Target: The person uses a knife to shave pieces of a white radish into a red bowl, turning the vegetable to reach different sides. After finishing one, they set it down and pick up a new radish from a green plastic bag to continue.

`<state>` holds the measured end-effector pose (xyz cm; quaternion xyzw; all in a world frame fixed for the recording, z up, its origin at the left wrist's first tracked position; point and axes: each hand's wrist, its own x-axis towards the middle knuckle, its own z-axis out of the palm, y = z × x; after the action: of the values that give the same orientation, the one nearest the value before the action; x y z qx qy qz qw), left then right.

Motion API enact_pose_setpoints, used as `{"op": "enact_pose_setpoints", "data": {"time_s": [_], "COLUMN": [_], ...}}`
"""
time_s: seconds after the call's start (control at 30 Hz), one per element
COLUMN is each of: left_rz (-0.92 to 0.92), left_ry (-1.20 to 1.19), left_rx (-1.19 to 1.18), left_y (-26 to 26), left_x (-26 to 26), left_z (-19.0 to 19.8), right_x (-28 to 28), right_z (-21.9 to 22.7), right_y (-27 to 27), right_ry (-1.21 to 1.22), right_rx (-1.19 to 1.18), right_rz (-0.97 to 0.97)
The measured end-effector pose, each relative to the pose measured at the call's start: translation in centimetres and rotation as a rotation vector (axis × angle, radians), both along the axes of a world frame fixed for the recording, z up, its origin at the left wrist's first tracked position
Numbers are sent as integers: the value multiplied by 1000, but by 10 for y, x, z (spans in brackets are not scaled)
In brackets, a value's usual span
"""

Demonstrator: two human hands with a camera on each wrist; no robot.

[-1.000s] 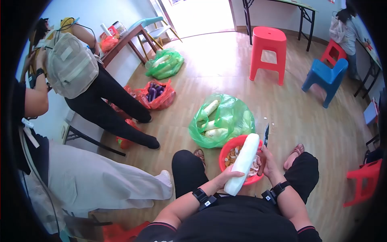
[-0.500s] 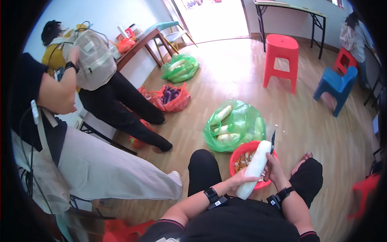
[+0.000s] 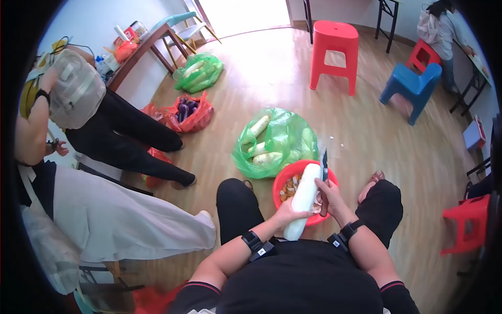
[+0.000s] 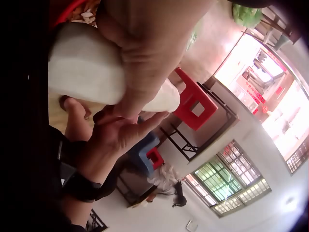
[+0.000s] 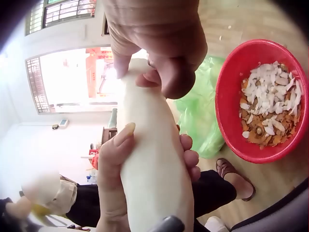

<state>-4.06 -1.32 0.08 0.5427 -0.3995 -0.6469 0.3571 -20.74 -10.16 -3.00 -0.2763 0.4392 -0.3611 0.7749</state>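
Observation:
In the head view a peeled white radish (image 3: 303,201) slants over a red basin (image 3: 277,196). My left hand (image 3: 287,213) grips its lower half, thumb across the top; the right wrist view shows the left fingers (image 5: 189,157) curled round the far side. My right hand (image 3: 333,199) holds a knife by its brown handle (image 3: 323,205), with the dark blade (image 3: 324,163) pointing away from me beside the radish's upper end. The right thumb touches the radish near that end. White and orange-brown peelings (image 5: 270,92) lie in the basin.
Beyond the basin sits a green plastic bag (image 3: 293,136) of unpeeled radishes. Farther left are a red bag of eggplants (image 3: 191,112) and another green bag (image 3: 201,73). A red stool (image 3: 334,55) and a blue chair (image 3: 413,86) stand ahead. Two people stand at my left.
My right hand has shifted closer against the radish, its thumb now on the surface. The knife has turned more upright beside it. The left hand keeps its grip. The head view has shifted.

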Motion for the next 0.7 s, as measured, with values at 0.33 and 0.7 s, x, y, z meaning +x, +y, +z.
{"op": "enact_pose_setpoints", "data": {"time_s": [0.33,0.7], "left_rz": [121,171], "left_ry": [26,48], "left_rx": [137,184], "left_y": [6,4], "left_x": [19,17], "left_z": [-27,-20], "right_x": [-21,-11], "right_z": [-21,-10], "right_y": [-1,15], "right_ry": [269,618], "right_rx": [-291,-790], "right_rz": [135,391]}}
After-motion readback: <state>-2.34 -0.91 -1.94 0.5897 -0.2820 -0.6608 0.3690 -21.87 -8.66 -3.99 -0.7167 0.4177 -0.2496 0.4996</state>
